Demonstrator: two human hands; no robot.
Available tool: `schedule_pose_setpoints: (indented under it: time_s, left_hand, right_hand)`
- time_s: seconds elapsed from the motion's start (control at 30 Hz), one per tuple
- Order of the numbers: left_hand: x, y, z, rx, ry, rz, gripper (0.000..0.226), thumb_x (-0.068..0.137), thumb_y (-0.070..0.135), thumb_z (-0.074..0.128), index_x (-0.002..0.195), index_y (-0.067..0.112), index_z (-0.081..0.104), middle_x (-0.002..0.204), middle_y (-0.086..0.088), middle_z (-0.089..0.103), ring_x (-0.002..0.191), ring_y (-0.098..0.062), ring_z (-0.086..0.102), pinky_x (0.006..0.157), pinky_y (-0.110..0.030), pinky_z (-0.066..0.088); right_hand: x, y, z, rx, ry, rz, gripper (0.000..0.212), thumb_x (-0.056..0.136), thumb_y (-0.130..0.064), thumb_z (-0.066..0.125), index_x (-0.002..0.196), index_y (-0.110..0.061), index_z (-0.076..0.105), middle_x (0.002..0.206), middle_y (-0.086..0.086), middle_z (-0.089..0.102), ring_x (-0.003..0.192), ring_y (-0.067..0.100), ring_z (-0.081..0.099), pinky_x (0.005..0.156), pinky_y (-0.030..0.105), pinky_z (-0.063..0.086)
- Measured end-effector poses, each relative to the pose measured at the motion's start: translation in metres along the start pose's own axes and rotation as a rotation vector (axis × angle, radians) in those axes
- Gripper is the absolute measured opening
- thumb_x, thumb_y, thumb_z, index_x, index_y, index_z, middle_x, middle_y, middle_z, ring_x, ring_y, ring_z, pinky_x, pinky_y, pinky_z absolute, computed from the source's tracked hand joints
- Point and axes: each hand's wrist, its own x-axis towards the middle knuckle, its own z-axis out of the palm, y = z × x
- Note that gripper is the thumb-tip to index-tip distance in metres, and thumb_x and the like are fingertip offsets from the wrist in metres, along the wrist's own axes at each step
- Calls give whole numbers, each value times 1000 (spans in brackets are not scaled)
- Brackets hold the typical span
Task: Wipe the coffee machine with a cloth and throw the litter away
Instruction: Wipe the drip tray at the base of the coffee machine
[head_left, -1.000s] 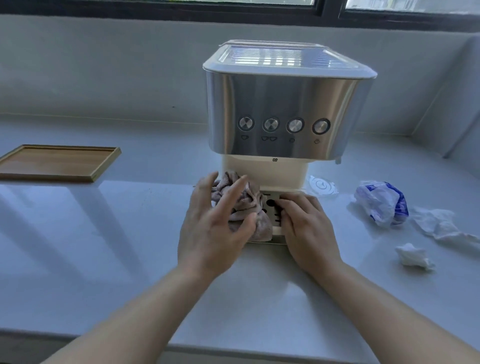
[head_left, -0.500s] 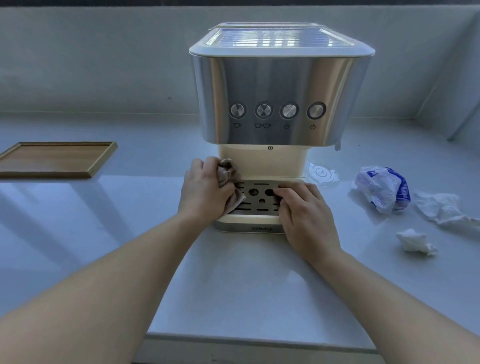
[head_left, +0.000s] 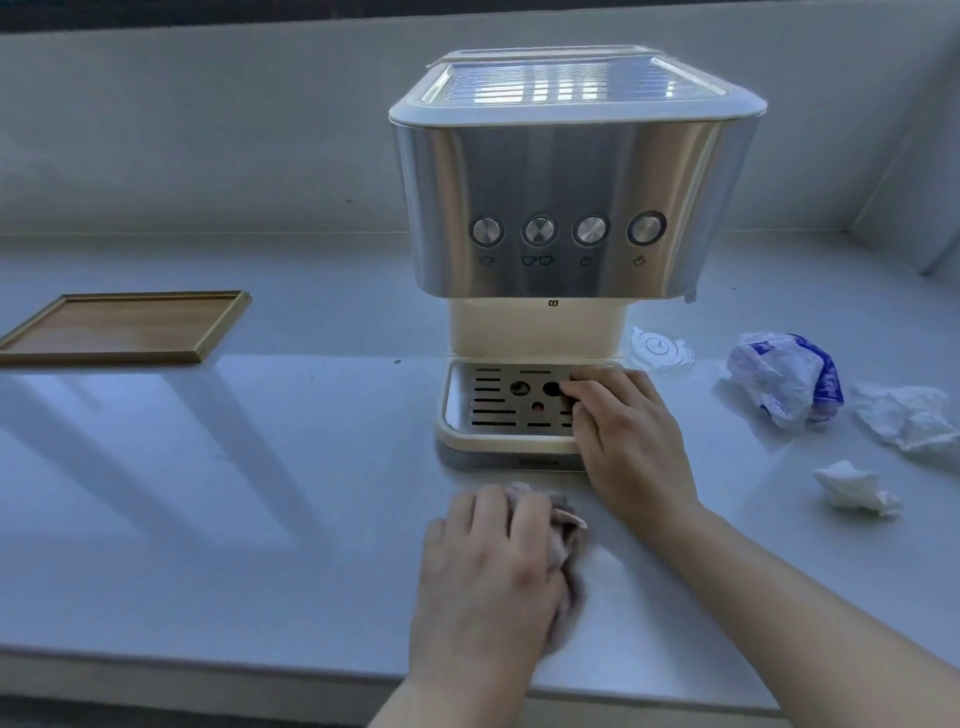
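Cool daylight fr. rear, glare on coffee machine top, soft shadows on counter, edges bowed.

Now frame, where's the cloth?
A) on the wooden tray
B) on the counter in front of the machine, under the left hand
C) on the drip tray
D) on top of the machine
B: the left hand holds the cloth down on the counter in front of the coffee machine, while the right hand rests on the drip tray.
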Motion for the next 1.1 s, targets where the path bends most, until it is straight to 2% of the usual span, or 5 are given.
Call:
schedule_pose_setpoints:
  time_s: [0.13, 0.5, 0.67, 0.87, 1.1]
  left_hand:
    - [31, 30, 6, 35, -60, 27, 24, 86, 32, 49, 104, 17, 53, 105, -5, 54, 98, -29, 49, 80, -43, 44]
    - [4, -75, -17, 27, 16, -113, 38, 67, 18, 70, 105, 19, 66, 87, 0, 59, 78, -28, 54, 64, -41, 50]
    - [23, -100, -41, -370, 280, -388, 33, 72, 29, 71, 98, 46, 60, 99, 26, 67, 94, 4, 59, 76, -10, 43]
    - [83, -98, -49, -43, -56, -88, 36, 67, 12, 66, 102, 17, 64, 93, 2, 59, 90, -24, 54, 72, -31, 43]
    - [102, -93, -57, 81, -266, 80, 25, 65, 26, 60, 89, 23, 67, 80, 8, 49, 76, -18, 48, 61, -31, 43]
  right_hand:
    - [1, 3, -5, 131, -5, 50, 23, 96, -8, 54, 111, -11, 70, 114, 0, 69, 106, 24, 53, 90, 24, 40]
    - [-2, 1, -10, 224, -48, 47, 21, 94, -18, 54, 103, -18, 73, 117, -8, 68, 113, 17, 54, 97, 34, 45]
    - [-1, 1, -8, 172, -31, 24, 19, 90, -7, 60, 101, -16, 72, 114, -7, 69, 110, 19, 55, 93, 36, 47]
    - [-2, 3, -7, 151, -18, 5, 17, 89, -6, 61, 99, -16, 71, 114, -7, 69, 109, 19, 55, 90, 35, 48]
    - [-2, 1, -7, 145, -12, 17, 17, 89, -6, 61, 99, -14, 72, 113, -5, 70, 107, 21, 56, 89, 35, 48]
